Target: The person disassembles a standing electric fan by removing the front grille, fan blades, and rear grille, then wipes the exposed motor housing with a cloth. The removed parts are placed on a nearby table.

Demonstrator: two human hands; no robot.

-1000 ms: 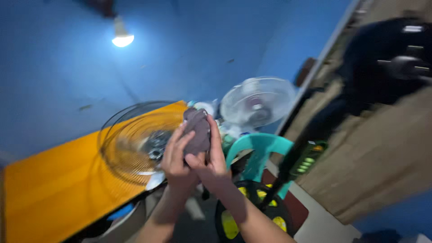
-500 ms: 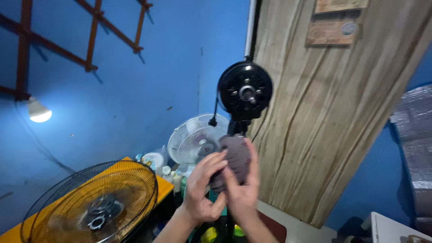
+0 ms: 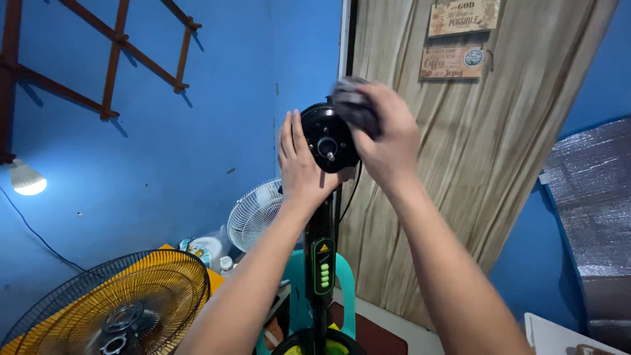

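Motor head (image 3: 328, 139) of the stand fan sat bare at the top of its black pole (image 3: 320, 263), shaft pointing at the person, with both hands up on it. Far to the left a lit bulb (image 3: 25, 179) glowed on the blue wall, and lower down a yellow-bladed fan in its black grille (image 3: 112, 309) lay on an orange table (image 3: 215, 279). A white fan (image 3: 253, 213) stood behind that.

The left hand (image 3: 303, 164) lay flat and open against the left side of the motor, fingers spread upward, gripping nothing, only bracing. To its right, the right hand (image 3: 388, 135) was closed around a grey cloth (image 3: 353, 105), pressing it on the motor's upper right edge, so the motor sat between the two hands and touched both.

To my eye the risk was the tall stand: a hard push from the cloth side could tip it leftward if the bracing palm slipped. The cloth could also snag on the exposed shaft. A black cord (image 3: 351, 194) hung just under the right hand, and a wrist could catch it. Behind, a wood-grain panel (image 3: 420, 217) carried two small plaques (image 3: 460, 39).
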